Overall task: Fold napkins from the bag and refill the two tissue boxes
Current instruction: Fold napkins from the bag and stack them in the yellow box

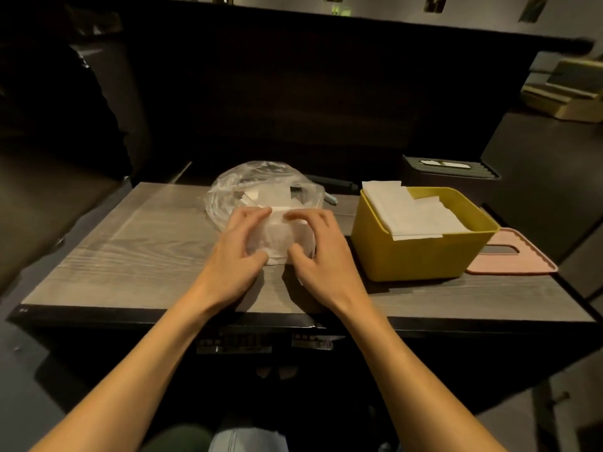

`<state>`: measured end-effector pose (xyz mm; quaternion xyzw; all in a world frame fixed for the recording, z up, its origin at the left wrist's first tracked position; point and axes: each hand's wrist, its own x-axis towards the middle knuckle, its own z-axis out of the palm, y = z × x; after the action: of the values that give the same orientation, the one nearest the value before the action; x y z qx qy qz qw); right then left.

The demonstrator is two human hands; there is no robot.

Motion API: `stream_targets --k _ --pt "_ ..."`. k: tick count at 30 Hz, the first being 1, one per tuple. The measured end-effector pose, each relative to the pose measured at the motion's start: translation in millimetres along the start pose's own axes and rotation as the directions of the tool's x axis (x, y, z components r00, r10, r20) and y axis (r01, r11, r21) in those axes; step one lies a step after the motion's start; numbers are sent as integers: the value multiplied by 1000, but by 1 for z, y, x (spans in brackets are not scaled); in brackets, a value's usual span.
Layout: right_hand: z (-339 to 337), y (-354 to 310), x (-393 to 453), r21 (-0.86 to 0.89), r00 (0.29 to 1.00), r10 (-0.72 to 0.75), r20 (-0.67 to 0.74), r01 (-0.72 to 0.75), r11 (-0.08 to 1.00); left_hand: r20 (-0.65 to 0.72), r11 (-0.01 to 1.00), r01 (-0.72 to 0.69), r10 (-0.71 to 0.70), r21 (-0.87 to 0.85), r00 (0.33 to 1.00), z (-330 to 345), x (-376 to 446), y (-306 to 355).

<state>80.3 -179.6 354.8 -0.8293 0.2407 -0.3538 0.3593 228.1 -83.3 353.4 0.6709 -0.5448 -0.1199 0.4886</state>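
A white napkin lies on the table just in front of the clear bag, between both hands: left hand and right hand curl over it, fingertips pinching its edges. Right of the bag, the yellow tissue box holds folded napkins; a pink lid lies beyond, a dark tissue box behind.

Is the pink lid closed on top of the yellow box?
No. The pink lid lies flat on the table to the right of the open yellow box, which shows white napkins inside.
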Motion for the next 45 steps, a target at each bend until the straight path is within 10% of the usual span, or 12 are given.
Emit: stream_targets --k 15,25,33,38,45 --pt "-2 2 -4 -148 993 6 -117 -23 989 31 995 70 -68 -70 997 -2 -1 -5" --pt "-7 1 1 243 986 162 44 -168 955 -21 970 67 -74 -232 997 -8 3 -13" --pt "-3 -2 1 83 964 137 229 -159 984 85 970 114 -98 -213 992 -10 2 -9" --pt "-2 5 -1 215 982 153 114 -175 961 -19 938 138 -152 -317 988 -8 -1 -6" --pt "-4 -8 0 -53 990 130 -56 -133 990 -161 896 226 -306 -382 938 -9 4 -1"
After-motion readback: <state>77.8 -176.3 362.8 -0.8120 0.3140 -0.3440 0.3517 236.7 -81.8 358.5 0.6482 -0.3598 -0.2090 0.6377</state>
